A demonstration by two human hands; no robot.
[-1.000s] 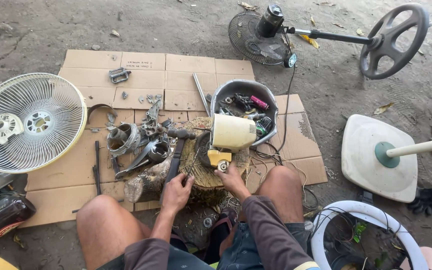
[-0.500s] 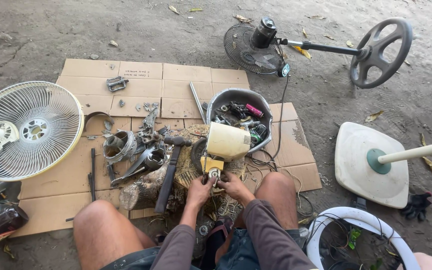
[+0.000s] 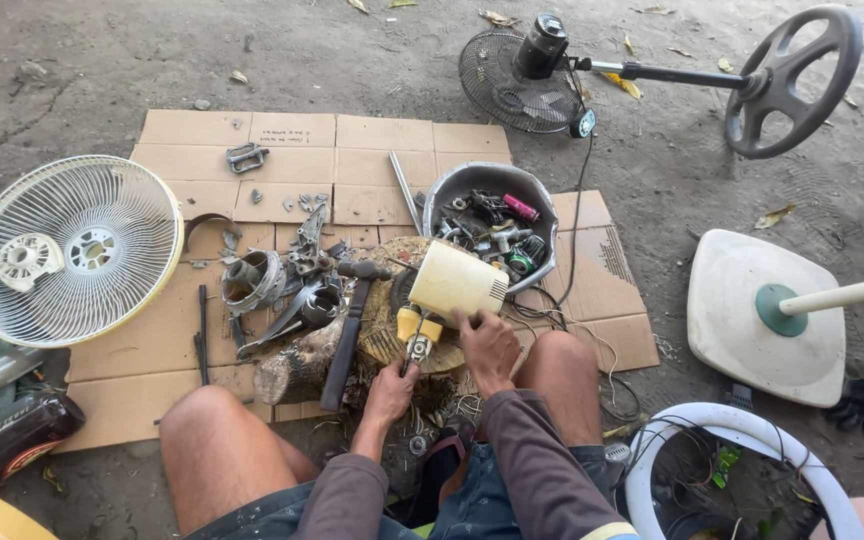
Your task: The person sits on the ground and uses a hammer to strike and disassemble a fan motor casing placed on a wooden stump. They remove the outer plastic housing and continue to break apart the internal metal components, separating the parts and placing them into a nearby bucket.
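Note:
A cream fan motor housing point(image 3: 457, 283) with a yellow base lies on a round wooden stump point(image 3: 384, 330) between my knees. My right hand point(image 3: 488, 349) presses on the housing's lower edge and grips it. My left hand point(image 3: 392, 383) is closed around a thin tool whose tip pokes at the yellow base point(image 3: 417, 330). A hammer point(image 3: 349, 318) lies across the stump's left side, close to my left hand.
A grey bowl point(image 3: 542, 196) of small parts stands behind the housing. Metal motor parts point(image 3: 272, 285) lie on flattened cardboard point(image 3: 282, 150). A white fan grille point(image 3: 72, 250) is at left, a dark fan with stand point(image 3: 542, 60) at the back, a white fan base point(image 3: 762, 320) at right.
My left hand has moved from the hammer side to the yellow base, now holding a thin tool. The right hand stayed on the housing. The camera moved closer.

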